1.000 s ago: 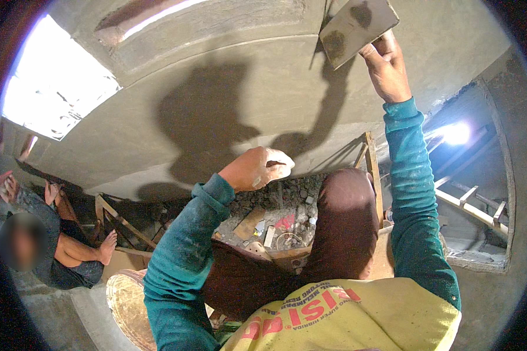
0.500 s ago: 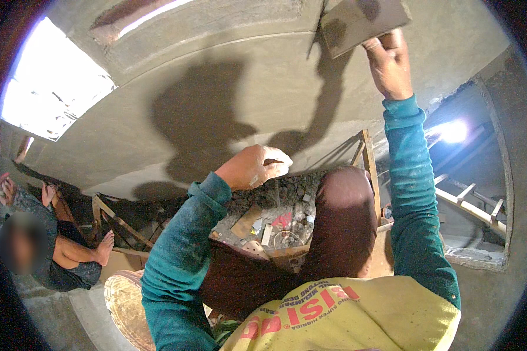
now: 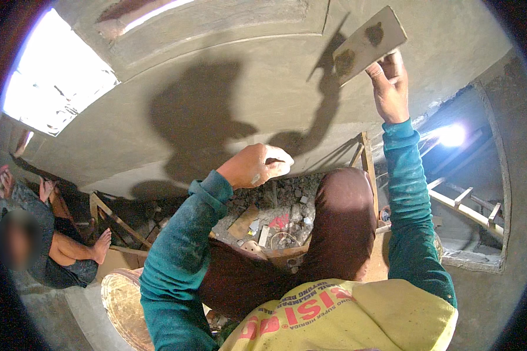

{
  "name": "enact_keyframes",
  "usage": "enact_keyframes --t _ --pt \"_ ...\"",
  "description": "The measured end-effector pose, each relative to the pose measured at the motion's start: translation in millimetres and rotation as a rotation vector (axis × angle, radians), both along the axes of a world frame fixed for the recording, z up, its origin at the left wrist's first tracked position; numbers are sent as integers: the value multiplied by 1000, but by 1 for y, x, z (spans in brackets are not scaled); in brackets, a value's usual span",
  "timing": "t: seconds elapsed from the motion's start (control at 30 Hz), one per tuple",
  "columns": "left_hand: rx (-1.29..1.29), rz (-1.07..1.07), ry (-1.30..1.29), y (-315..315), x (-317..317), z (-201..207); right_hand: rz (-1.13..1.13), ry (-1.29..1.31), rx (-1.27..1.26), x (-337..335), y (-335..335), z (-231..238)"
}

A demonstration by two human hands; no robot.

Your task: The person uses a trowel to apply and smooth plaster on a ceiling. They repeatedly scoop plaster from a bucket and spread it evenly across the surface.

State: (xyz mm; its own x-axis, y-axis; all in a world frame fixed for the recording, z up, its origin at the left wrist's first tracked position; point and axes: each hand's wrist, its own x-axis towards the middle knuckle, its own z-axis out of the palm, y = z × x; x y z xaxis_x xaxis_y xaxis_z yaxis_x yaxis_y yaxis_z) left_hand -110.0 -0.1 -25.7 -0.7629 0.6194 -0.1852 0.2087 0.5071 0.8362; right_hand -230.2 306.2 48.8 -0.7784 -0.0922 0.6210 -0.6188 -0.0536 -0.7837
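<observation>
My right hand (image 3: 391,88), raised at the upper right, grips a flat rectangular plastering float (image 3: 366,55). Two dark patches mark the face turned to me, and the float is tilted in front of the grey plastered wall (image 3: 275,88). It stands apart from its own shadow on the plaster. My left hand (image 3: 256,166) hangs over my lap with fingers curled and tips together; whatever may be inside is hidden. It is near the lower edge of the wall, holding no visible tool.
At the left sits another person (image 3: 79,251), beside a wooden frame (image 3: 120,219). Rubble (image 3: 275,216) lies below me. A round woven basket (image 3: 123,307) is at my lower left. A bright lamp (image 3: 451,134) shines through an opening at the right, near a ladder (image 3: 465,207).
My right hand has come lower, and the float has tipped away from the wall so that its patched face shows. The left hand stays almost where it was.
</observation>
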Motion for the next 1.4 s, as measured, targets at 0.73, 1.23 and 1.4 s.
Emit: enact_keyframes --t 0.73,1.23,1.4 --pt "94 159 116 -3 -4 1 -574 131 175 8 -48 -25" --pt "1266 6 -418 50 -13 64 1238 -791 -607 104 -67 -34" --pt "1008 117 -390 50 -21 87 690 -120 20 104 -45 -17"
